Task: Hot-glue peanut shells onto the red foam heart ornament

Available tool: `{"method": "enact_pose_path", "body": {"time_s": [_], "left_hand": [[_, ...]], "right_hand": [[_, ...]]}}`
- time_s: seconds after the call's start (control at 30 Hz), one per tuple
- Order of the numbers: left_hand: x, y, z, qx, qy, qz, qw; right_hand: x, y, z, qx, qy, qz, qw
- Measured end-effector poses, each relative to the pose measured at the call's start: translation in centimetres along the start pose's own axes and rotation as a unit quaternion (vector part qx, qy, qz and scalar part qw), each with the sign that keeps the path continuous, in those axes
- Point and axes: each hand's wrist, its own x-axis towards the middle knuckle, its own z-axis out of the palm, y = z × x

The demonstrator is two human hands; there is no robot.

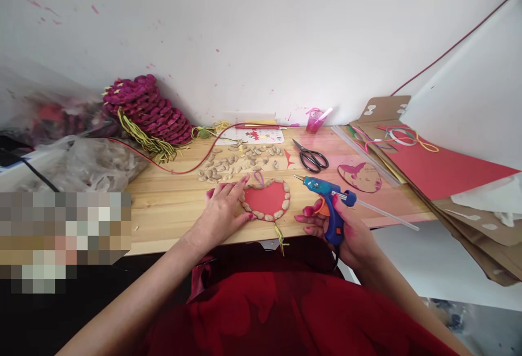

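A red card (265, 199) edged with a ring of peanuts lies at the table's front edge, with a purple loop (258, 178) at its top and a yellow-green tassel (280, 238) hanging below. My left hand (222, 204) holds the card by its left side, thumb at the lower rim and fingers at the upper rim. Just right of the card, my right hand (346, 231) grips a blue hot glue gun (333, 217) with an orange trigger. Its nozzle points left, above the table, and a clear glue stick (391, 216) sticks out behind. Loose peanuts (232, 164) lie beyond the card.
Black-handled scissors (313, 160) and a pink-stained oval piece (359, 176) lie behind the glue gun. A pink cup (314, 122) stands by the wall. Purple stringed bundles (150, 111) and plastic bags (98, 163) fill the left. Cardboard (460, 231) and red paper (448, 168) lie right.
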Motion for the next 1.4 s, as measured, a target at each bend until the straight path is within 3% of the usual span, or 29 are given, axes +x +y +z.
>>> {"method": "enact_pose_path", "body": {"time_s": [0.2,0.33,0.43,0.63,0.8,0.9,1.03,1.17,1.3,1.4], "left_hand": [[0.6,-0.5,0.5,-0.028,0.035,0.021,0.999],[1.8,-2.2,-1.5,-0.092,0.153,0.031,0.983],[2.5,-3.2,-3.4,-0.119,0.228,-0.017,0.966],[3.9,-4.4,-5.1,-0.105,0.301,-0.083,0.944],[6.0,-5.1,-6.1,-0.112,0.33,-0.073,0.934],[7.8,-5.2,-7.0,-0.186,0.349,-0.056,0.917],[10.4,-5.0,-7.6,-0.244,0.346,-0.054,0.904],[12.1,-5.9,-6.8,-0.234,0.321,-0.054,0.916],[12.1,-7.6,-5.9,-0.102,0.199,-0.099,0.97],[11.6,-9.0,-5.6,0.043,0.127,-0.13,0.982]], "right_hand": [[2.5,-0.2,0.9,0.0,0.017,-0.057,0.998],[4.0,-0.4,1.4,-0.003,0.029,-0.096,0.995],[4.6,0.0,1.4,-0.009,0.045,-0.115,0.992],[5.0,0.7,0.8,-0.027,0.06,-0.109,0.992],[5.3,0.4,0.4,-0.033,0.062,-0.099,0.993],[5.2,0.1,0.2,-0.026,0.063,-0.093,0.993],[5.1,-0.1,0.4,-0.016,0.077,-0.06,0.995],[4.9,-0.2,0.5,-0.011,0.079,-0.052,0.995],[5.2,0.0,-0.5,-0.018,0.083,-0.042,0.996],[5.6,0.1,-1.7,-0.033,0.076,-0.008,0.997]]}}
